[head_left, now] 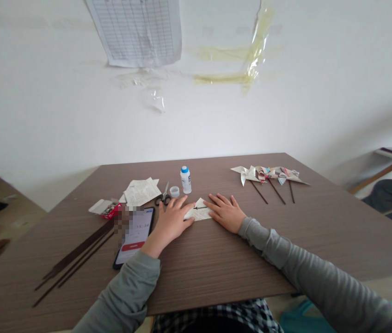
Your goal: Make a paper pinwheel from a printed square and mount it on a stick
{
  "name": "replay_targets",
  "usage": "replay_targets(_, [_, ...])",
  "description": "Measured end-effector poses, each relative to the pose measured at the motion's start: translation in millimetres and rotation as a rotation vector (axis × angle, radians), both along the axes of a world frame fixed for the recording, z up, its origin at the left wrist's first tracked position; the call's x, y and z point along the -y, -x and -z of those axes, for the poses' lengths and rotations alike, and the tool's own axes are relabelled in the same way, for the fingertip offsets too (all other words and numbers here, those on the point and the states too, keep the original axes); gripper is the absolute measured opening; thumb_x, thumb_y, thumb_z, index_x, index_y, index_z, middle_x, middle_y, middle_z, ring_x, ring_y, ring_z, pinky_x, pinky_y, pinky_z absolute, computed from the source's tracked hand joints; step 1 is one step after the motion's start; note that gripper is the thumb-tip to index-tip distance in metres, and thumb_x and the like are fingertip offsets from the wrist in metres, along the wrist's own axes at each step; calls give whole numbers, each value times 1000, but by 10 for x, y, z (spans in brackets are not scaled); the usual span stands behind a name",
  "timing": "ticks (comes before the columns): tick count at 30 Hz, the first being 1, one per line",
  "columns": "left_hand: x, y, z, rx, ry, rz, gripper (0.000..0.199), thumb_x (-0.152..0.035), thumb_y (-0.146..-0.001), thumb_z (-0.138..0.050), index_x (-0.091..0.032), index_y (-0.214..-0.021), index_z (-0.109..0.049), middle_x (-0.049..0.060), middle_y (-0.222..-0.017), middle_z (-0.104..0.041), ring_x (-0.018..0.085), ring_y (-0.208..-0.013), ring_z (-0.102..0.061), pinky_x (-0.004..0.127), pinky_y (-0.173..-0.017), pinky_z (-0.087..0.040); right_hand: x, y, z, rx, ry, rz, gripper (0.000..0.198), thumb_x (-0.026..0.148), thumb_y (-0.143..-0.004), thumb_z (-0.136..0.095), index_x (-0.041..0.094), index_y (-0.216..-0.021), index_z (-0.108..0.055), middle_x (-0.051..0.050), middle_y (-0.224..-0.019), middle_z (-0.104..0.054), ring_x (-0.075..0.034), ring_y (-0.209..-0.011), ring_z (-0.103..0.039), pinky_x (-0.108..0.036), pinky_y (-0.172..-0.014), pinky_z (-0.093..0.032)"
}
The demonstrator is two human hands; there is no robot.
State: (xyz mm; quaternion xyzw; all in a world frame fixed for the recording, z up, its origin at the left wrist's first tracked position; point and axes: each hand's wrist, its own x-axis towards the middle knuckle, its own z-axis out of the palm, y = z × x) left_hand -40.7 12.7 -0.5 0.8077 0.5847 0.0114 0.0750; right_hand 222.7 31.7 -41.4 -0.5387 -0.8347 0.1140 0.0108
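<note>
A small folded piece of printed paper [200, 213] lies on the table between my hands, its top coming to a point. On its left edge rest the fingers of my left hand [172, 219], spread out and holding nothing. My right hand [226, 212] lies flat with fingers apart, its fingertips on the paper's right side. Just beyond my left hand are scissors [163, 198], partly hidden by it, a small clear round cap [174, 191] and a white glue bottle [185, 180] with a blue top.
Paper pinwheels [248, 174] on dark sticks lie at the back right. To the left are stacked printed sheets [141, 192], an opened red-and-white box [107, 208], a phone [136, 238] and several dark sticks [78, 249]. A white wall [78, 115] rises behind the table [217, 268].
</note>
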Motion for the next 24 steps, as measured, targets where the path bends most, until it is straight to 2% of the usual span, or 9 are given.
replay_targets(8, [70,172,24,-52,-26,-33,64,-39,-127,-68,-50,-190,-70,10,-211,-53,52,-194,-44,95,-154,-29,-11,-17,15,-11,-14,1,69,44,-137,-50,45,-206,-46,-9,-218,-36,-44,-203,-33,-89,-158,-29])
replay_targets(17, [153,311,4,-106,-11,-73,64,-34,-130,-62,-50,-192,-68,9,-214,-47,52,-199,-39,99,-153,-28,-18,-24,42,1,-22,-5,70,40,-136,-50,44,-206,-46,-9,-218,-36,-44,-202,-33,-90,-158,-29])
replay_targets(21, [160,386,10,-108,-17,-87,65,-34,-129,-63,-50,-193,-69,10,-214,-48,53,-198,-40,99,-152,-31,-22,-34,60,-9,-50,-7,69,40,-136,-52,46,-204,-49,-9,-216,-40,-44,-201,-37,-89,-157,-33])
replay_targets(24, [149,435,25,-104,-9,-91,67,-35,-129,-64,-50,-194,-67,9,-214,-47,52,-199,-39,98,-153,-31,-17,-30,60,5,-46,-5,69,40,-136,-51,44,-205,-48,-9,-217,-38,-44,-202,-35,-89,-158,-32])
